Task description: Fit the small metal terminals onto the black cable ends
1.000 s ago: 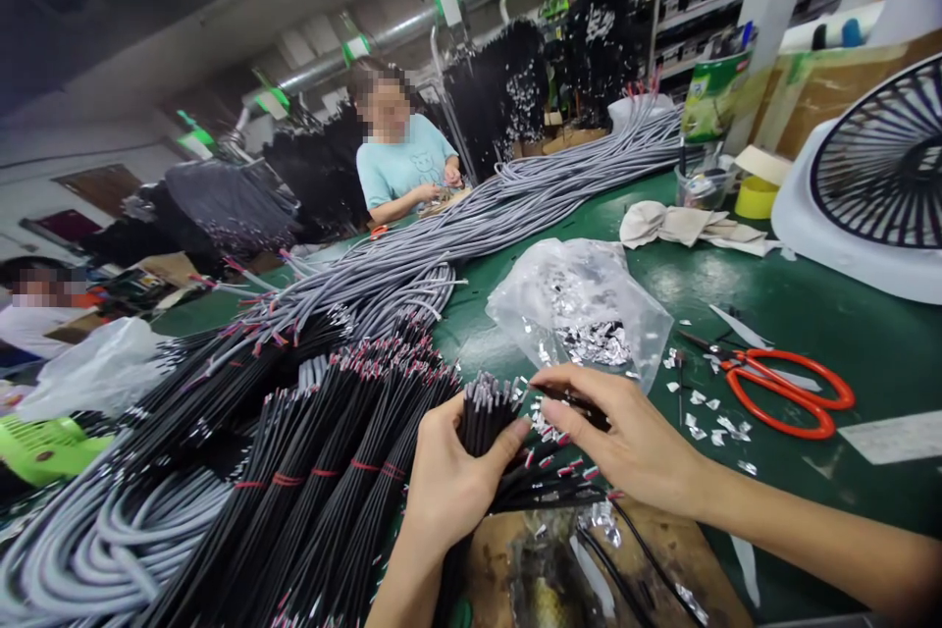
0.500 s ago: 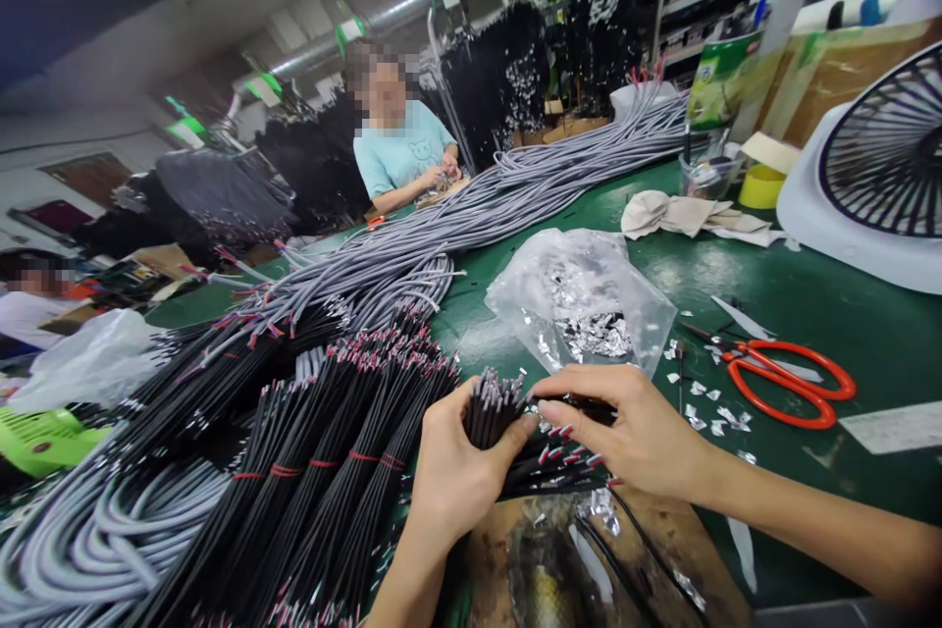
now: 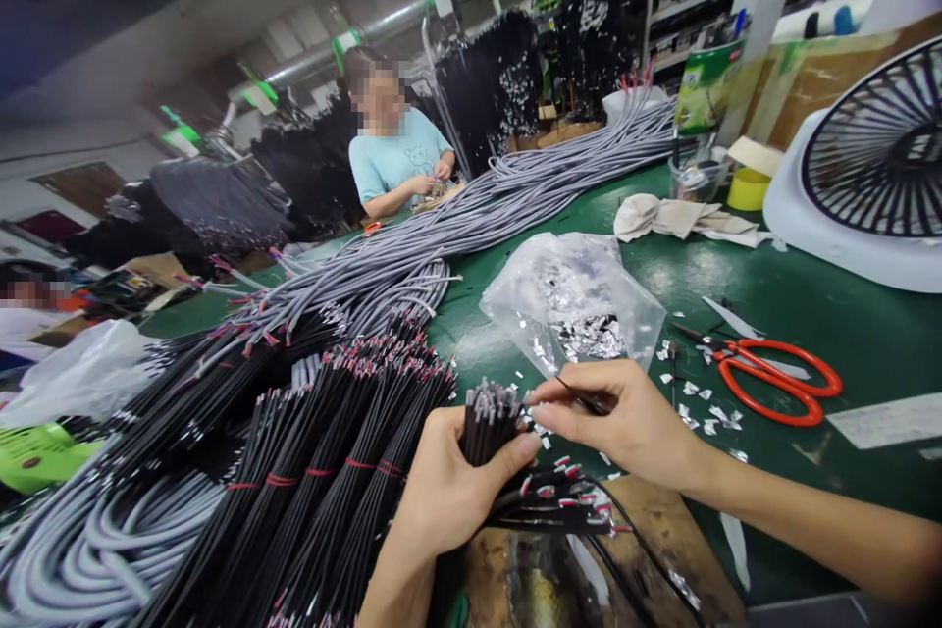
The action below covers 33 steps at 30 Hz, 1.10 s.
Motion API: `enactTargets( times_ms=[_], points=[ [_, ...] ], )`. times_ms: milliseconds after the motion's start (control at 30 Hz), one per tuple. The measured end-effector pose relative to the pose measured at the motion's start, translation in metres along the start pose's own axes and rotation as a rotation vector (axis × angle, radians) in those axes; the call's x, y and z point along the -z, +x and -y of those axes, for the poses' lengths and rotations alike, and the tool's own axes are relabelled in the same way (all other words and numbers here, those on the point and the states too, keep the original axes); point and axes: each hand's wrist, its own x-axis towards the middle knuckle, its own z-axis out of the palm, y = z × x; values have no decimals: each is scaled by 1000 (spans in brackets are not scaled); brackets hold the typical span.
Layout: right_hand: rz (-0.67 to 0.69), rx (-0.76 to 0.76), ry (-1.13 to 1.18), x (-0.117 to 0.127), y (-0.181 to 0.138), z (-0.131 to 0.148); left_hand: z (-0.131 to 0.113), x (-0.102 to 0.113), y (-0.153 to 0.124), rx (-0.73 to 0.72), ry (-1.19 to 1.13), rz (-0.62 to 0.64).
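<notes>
My left hand is wrapped round an upright bundle of black cables, whose grey tips stick up above the thumb. Close beside those tips, my right hand has thumb and forefinger pinched together. A thin dark object lies within the right hand's curled fingers; its kind cannot be made out. Below the hands, more black cables with red and white wire ends lie across a brown board. Scraps of silver foil lie around it.
Tied black cable bundles and coiled grey cables fill the left. A clear bag of foil pieces, red-handled scissors, a cloth and a white fan are on the green table. Across it, a person sits working.
My right hand stays by the bundle's tips, its dark object showing more now. The red-and-white wire ends below show more openly and sit lower. The view has shifted slightly.
</notes>
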Motion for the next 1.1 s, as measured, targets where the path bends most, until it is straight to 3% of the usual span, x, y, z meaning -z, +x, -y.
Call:
enactTargets(
  times_ms=[267,533,767,900,1000,1100],
  points=[
    [-35,100,-103,-1,-1,6,3,-4,3,-19,64,-108],
    [-9,115,-108,0,-1,6,2,-4,4,-47,-2,-103],
    [40,159,-213,1,0,0,0,-5,-1,-18,-113,48],
    [20,73,-207,-2,3,-5,0,-7,-3,12,-29,169],
    [-11,1,-173,-4,3,-6,3,-4,1,-16,95,73],
    [65,-28,-132,-4,1,-6,7,0,7,-54,163,-25]
  ],
)
